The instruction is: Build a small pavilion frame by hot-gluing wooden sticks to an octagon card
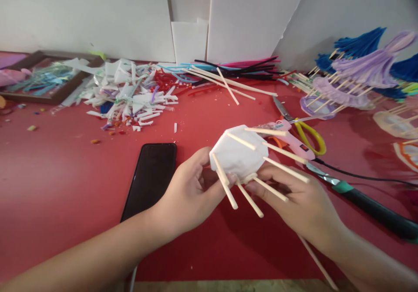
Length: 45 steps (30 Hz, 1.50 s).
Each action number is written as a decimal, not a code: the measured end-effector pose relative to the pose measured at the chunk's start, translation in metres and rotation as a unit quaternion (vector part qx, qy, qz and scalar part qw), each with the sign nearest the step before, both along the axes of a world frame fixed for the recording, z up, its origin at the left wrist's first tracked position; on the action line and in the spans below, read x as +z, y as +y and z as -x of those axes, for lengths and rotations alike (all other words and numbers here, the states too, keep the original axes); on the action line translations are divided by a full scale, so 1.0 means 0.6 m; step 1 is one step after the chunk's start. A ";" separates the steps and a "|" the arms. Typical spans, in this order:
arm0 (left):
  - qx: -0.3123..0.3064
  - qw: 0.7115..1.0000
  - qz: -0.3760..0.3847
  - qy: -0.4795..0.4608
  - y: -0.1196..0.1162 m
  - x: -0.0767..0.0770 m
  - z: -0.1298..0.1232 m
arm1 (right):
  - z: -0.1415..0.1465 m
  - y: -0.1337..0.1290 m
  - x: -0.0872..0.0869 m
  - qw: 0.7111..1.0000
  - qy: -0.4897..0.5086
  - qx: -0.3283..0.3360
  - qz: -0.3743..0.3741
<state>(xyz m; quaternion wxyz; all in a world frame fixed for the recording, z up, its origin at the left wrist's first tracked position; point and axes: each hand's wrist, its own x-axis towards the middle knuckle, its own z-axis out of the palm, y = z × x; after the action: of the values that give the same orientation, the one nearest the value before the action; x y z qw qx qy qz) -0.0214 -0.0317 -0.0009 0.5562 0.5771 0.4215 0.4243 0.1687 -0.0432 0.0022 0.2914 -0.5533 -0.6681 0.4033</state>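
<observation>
Between my two hands is a small white many-sided base with several thin wooden sticks standing out from its edge toward me. My left hand grips its left and lower edge, thumb along the near side. My right hand is closed on the lower right edge, its fingers partly hidden behind the sticks. The piece is held above the red table, tilted so its flat face shows. Just beyond my right hand lies a pink glue gun.
A black phone lies left of my hands. White paper scraps are heaped behind it. Yellow-handled scissors and a dark-handled knife lie to the right. Loose sticks and pipe cleaners lie at the back, near purple stick-and-fringe pieces.
</observation>
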 end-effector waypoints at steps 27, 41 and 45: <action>-0.022 0.998 0.048 -0.045 -0.001 0.003 -0.003 | -0.005 -0.004 0.006 0.998 0.010 -0.008 0.068; -0.034 0.980 0.169 -0.097 0.010 0.019 0.001 | -0.005 -0.014 -0.002 0.976 -0.079 -0.030 -0.200; -0.034 0.967 0.215 -0.135 0.011 0.016 0.000 | -0.004 -0.010 0.000 0.977 -0.073 -0.005 -0.202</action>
<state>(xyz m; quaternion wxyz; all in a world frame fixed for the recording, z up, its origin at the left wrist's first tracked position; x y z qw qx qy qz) -0.0213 -0.0248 0.0089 0.7329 0.3957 0.4039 0.3784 0.1710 -0.0491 0.0024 0.3496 -0.5140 -0.7527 0.2169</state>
